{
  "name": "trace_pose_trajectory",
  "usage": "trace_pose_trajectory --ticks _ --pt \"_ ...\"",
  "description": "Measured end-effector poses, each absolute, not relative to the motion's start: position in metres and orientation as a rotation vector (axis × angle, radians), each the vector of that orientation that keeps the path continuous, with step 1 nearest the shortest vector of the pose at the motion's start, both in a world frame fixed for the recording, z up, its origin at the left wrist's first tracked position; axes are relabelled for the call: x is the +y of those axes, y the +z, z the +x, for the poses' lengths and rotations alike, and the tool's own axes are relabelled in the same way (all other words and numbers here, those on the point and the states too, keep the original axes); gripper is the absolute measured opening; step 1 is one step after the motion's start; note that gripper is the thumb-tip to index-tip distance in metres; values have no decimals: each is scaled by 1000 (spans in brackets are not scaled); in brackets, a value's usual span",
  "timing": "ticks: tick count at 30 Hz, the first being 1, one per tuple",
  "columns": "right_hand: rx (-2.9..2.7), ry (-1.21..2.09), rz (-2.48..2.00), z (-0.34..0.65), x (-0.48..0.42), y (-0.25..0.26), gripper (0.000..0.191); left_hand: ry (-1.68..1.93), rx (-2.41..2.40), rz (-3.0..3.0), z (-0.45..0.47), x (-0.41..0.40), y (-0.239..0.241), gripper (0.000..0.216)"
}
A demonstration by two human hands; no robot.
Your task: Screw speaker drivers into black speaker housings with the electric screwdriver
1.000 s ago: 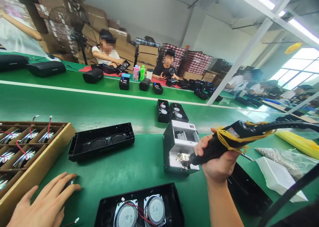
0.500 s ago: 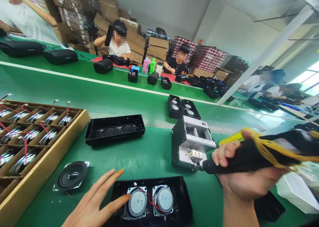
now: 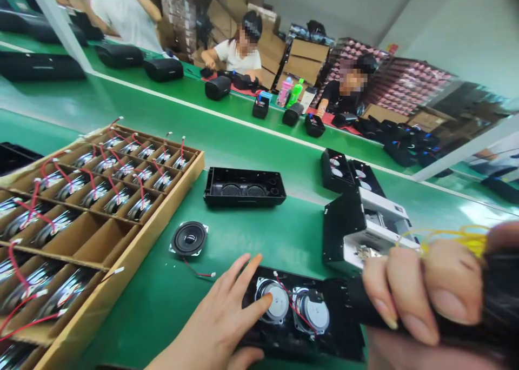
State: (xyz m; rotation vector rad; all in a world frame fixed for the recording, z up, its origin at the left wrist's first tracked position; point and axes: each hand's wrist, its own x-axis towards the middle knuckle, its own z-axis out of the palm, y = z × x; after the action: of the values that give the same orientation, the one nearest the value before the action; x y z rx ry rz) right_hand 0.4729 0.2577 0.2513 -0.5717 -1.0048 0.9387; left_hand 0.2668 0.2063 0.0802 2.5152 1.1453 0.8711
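In my right hand (image 3: 424, 291) is a black electric screwdriver (image 3: 500, 289), its nose pointing left over the right-hand speaker driver (image 3: 316, 316). Whether the tip touches a screw is hard to make out. My left hand (image 3: 214, 321) rests with fingers apart at the left end of a black speaker housing (image 3: 344, 340), one fingertip against the left-hand driver (image 3: 278, 305). Both drivers sit magnet side up in the housing, with red and black wires across them. A loose driver (image 3: 189, 239) lies cone up on the green bench, its lead trailing right.
A divided cardboard box (image 3: 162, 213) of wired drivers fills the left. Behind my hands are an open black housing (image 3: 245, 189), a white and black screw feeder (image 3: 344, 232) and two fitted housings (image 3: 338, 170). Co-workers (image 3: 239, 53) sit across the bench among black speakers.
My right hand has brought the screwdriver from beside the screw feeder to above the right-hand driver. My left hand remains at the housing. The view has turned left.
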Motion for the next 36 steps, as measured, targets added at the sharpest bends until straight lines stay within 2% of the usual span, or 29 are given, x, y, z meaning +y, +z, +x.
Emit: trace_pose_trajectory --ticks 2,7,12,18,26,36 --pt "-1018 928 -543 455 262 246 20 912 1140 2505 268 206 79 96" --pt "-1070 984 -580 440 267 224 57 954 1159 2483 269 206 86 94" --pt "-1198 1008 -574 438 277 208 67 898 1353 2507 286 199 88 98" --pt "-1182 1049 -596 435 285 192 67 838 1583 2419 304 187 86 96" --pt "-1149 1073 -634 436 285 185 66 938 1431 2317 296 189 80 65" --pt "-1127 1077 -665 436 285 190 54 1033 1386 2304 293 192 76 52"
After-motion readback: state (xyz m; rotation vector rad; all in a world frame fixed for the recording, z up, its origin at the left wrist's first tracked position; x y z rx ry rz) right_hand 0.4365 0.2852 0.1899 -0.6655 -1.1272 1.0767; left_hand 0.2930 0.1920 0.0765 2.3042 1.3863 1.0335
